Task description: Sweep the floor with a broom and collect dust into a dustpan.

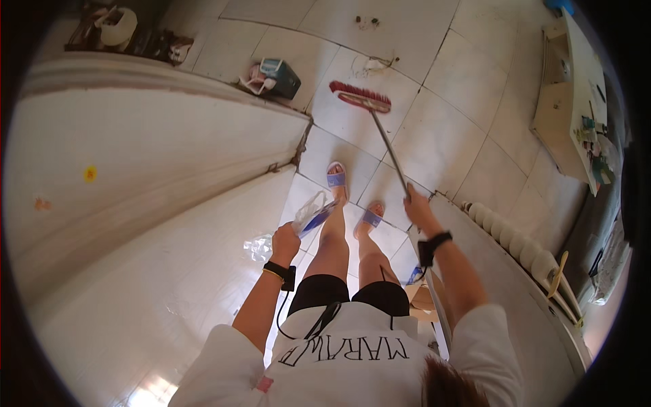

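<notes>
My right hand (pixel 421 209) is closed around the metal handle of a push broom (pixel 390 145). The broom's head, with red bristles (pixel 363 91), rests on the tiled floor ahead of my feet, with the bristles facing away from me. Just beyond it lie a white scrap and stringy debris (pixel 375 64). My left hand (pixel 286 243) grips a blue flat thing (pixel 318 221), perhaps a dustpan, with a clear plastic bag (pixel 310 207) over or against it. This thing hangs beside my left shin, and its grip end is hidden in my fist.
Farther off lie dark bits of debris (pixel 367 21). A teal bin (pixel 281 78) stands beyond the left wall's corner (pixel 305 122). To the right are a white radiator (pixel 508 236) and a white desk (pixel 572 102) with items on top. Behind my right leg sits a cardboard box (pixel 421 297).
</notes>
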`<state>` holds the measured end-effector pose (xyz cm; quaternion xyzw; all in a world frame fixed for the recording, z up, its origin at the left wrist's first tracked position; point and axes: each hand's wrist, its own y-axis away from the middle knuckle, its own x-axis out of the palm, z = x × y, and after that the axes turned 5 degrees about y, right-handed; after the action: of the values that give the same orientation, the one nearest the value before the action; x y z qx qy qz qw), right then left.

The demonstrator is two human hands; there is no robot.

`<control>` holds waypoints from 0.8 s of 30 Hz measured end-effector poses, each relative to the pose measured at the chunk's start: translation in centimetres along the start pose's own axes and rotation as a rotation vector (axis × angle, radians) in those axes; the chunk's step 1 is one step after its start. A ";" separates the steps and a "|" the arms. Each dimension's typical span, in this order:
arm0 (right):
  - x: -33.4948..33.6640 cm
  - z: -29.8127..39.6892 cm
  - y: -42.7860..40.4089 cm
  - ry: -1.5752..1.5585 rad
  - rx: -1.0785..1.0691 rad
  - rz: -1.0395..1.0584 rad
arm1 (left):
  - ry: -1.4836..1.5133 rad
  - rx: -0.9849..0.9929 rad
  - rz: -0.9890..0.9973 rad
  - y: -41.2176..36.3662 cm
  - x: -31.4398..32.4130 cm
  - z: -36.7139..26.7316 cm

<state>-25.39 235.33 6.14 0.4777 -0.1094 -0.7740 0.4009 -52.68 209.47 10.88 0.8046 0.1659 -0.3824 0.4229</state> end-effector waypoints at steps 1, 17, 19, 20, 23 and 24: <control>0.4 0.4 1.8 -0.046 0.059 -0.004 | -0.015 0.041 0.055 -1.1 -0.5 -0.8; 16.6 -3.7 3.9 0.161 0.202 0.053 | -0.254 0.348 0.222 -16.0 -6.1 -5.3; 16.5 -1.5 -2.3 0.045 0.141 -0.080 | -0.223 0.386 0.206 -16.2 -6.6 -5.5; 15.9 0.1 -5.5 0.149 0.068 -0.030 | -0.233 0.394 0.219 -16.4 -6.9 -5.4; 13.4 6.0 -12.8 -0.263 0.131 -0.197 | -0.194 0.363 0.232 -16.8 -7.6 -5.6; 12.5 8.0 -14.3 -0.395 0.065 -0.288 | -0.181 0.372 0.223 -17.2 -7.9 -5.6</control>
<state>-42.14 233.90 -5.73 0.3404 -0.1412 -0.8977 0.2417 -65.31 224.57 9.27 0.8445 -0.0357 -0.4277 0.3202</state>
